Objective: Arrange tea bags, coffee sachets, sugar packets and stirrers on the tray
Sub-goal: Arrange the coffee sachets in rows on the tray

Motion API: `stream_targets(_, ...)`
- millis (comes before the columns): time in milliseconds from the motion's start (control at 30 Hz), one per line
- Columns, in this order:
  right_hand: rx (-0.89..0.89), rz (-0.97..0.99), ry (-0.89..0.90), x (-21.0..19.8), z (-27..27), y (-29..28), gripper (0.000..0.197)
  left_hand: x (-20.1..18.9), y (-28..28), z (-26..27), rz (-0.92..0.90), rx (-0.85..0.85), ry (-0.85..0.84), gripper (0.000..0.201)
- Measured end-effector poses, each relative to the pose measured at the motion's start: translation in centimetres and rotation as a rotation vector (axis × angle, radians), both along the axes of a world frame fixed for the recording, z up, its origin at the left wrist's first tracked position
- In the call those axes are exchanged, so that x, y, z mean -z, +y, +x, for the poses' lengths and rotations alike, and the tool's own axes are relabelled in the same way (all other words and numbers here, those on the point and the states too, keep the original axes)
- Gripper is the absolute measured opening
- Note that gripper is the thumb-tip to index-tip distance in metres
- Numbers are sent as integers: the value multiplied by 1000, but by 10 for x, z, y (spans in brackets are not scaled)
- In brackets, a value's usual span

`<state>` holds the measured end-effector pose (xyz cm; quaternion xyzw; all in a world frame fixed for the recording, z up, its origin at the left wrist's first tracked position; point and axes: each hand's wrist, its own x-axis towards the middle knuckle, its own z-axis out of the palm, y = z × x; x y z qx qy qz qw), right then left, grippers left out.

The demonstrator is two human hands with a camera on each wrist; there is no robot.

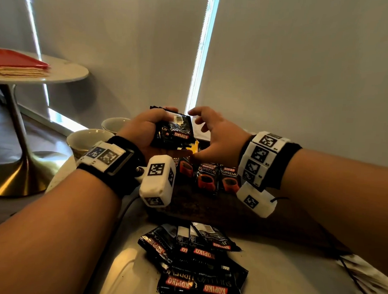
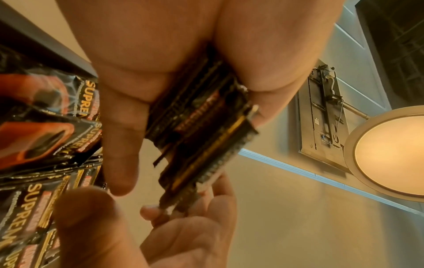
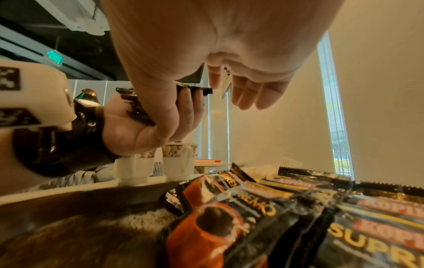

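My left hand (image 1: 142, 131) grips a thick stack of black Kopiko coffee sachets (image 1: 175, 130) above the far end of the dark brown tray (image 1: 197, 208). In the left wrist view the stack (image 2: 201, 125) sits edge-on between thumb and fingers. My right hand (image 1: 211, 129) hovers just right of the stack, fingers loosely spread and holding nothing; whether it touches the stack is unclear. A row of sachets (image 1: 218, 178) lies face up on the tray below both hands, seen up close in the right wrist view (image 3: 263, 217). More sachets (image 1: 197, 262) lie piled on the table near me.
Two white cups (image 1: 89, 140) stand left of the tray, also seen in the right wrist view (image 3: 179, 159). White folded paper (image 1: 369, 281) lies at the table's right edge. A round side table (image 1: 65, 72) with a red tray stands far left. A blind-covered window is behind.
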<state>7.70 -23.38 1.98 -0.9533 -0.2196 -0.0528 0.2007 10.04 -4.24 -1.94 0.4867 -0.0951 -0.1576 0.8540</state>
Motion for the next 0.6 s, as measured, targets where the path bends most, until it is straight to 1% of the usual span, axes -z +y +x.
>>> stream_targets(100, -39, 37, -85, 3, -6, 0, 85, 1, -1, 1, 35, -2, 14, 29)
stream_targets(133, -48, 50, -117, 3, -6, 1, 78, 2, -1, 1, 43, -1, 18, 28)
stream_targets(233, -77, 59, -226, 4, -3, 2, 49, 4, -2, 2, 30, -13, 30, 24)
stream_targets(300, -100, 69, -257, 7, -1, 1, 37, 4, -2, 2, 38, -28, 41, 21)
stream_targets(433, -108, 63, -245, 12, -1, -2, 29, 3, -3, 4, 110, -61, 58, 20)
stream_targets(500, -91, 72, -236, 11, -2, -3, 26, 3, -2, 4, 144, -34, 75, 22)
stream_targets(600, -50, 105, -219, 6, -4, -7, 20, 5, 0, 3, 153, 6, 130, 39)
